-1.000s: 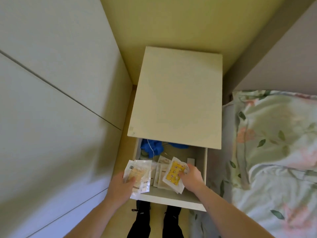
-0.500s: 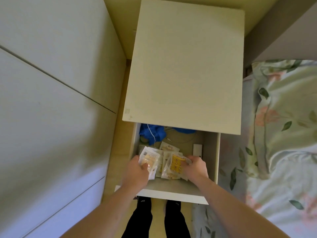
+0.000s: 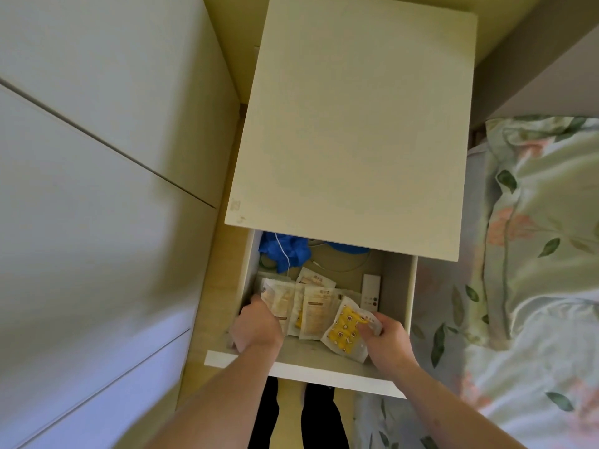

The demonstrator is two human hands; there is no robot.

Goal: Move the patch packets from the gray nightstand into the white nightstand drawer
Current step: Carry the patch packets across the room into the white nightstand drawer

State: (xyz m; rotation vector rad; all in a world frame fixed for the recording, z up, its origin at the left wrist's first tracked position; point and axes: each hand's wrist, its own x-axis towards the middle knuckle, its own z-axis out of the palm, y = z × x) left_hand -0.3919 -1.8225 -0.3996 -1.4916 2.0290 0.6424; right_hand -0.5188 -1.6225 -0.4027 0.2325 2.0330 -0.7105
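Patch packets (image 3: 314,306) look like glossy, crinkled plastic film; white nightstand (image 3: 353,124) top matt and smooth; bedding (image 3: 534,222) soft printed cloth.

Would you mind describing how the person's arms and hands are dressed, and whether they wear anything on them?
Both forearms are bare up to the frame edge, with no sleeve in view. The left hand and right hand wear no gloves, and no watch, bracelet or ring shows on the visible wrists or fingers.

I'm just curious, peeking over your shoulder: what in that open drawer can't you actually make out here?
- Head view: back of the drawer, hidden under the nightstand top.
- Print on the patch packets: too small.
- Left hand fingertips: hidden behind its own back.
- Blue item: partly covered, unidentifiable.
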